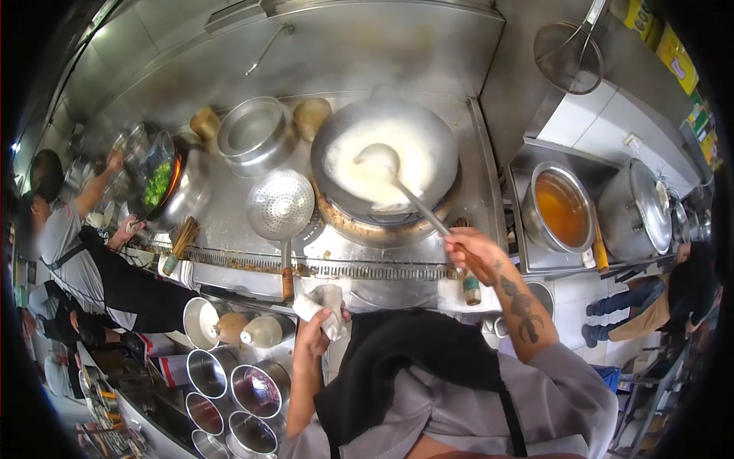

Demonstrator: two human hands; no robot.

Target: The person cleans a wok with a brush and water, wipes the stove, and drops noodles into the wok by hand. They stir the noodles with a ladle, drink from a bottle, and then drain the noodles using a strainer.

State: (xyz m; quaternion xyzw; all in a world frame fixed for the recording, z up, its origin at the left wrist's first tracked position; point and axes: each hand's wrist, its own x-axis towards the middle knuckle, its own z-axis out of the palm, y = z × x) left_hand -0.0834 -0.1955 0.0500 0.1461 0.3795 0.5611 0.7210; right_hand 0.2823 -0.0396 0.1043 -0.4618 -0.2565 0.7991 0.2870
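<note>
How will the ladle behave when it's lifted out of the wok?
Likely stiff: the ladle has a long metal shaft. Probably front-heavy, since its bowl sits in the white liquid, far from the right hand's grip. Tilted, it may well spill.

wok (442, 141) & ladle (380, 162): dull grey metal. skimmer (280, 203): shiny perforated steel, wood grip. rag (325, 306): white cloth, crumpled. table (229, 210): brushed stainless, smeary finish.

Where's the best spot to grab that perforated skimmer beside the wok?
Grip the skimmer by its wooden handle end, from the near stove edge: the handle points toward you, bowl away beside the wok. The left hand, holding a cloth, is nearest; the right hand holds the ladle.
</note>
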